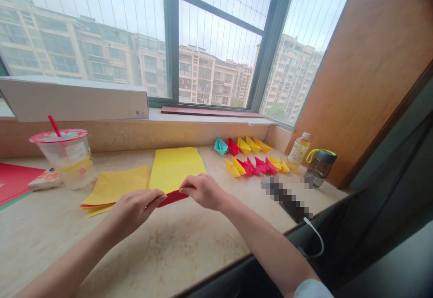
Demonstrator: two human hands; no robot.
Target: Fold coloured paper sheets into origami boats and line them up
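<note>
Both my hands grip a folded piece of red paper [173,197] just above the marble counter [176,248]. My left hand [135,207] pinches its left end with closed fingers. My right hand [202,190] is curled over its right end. Right behind the hands lie a long yellow sheet [176,165] and a stack of yellow sheets [117,185]. Several folded paper boats [252,158] in yellow, red and teal stand in two rows at the back right.
A plastic cup [69,158] with a red straw stands at the left, beside red sheets [13,180] and a small packet [45,179]. A drink bottle [298,151], a dark water bottle [318,167] and a phone [287,196] with a white cable lie right. A white box [71,99] rests on the sill.
</note>
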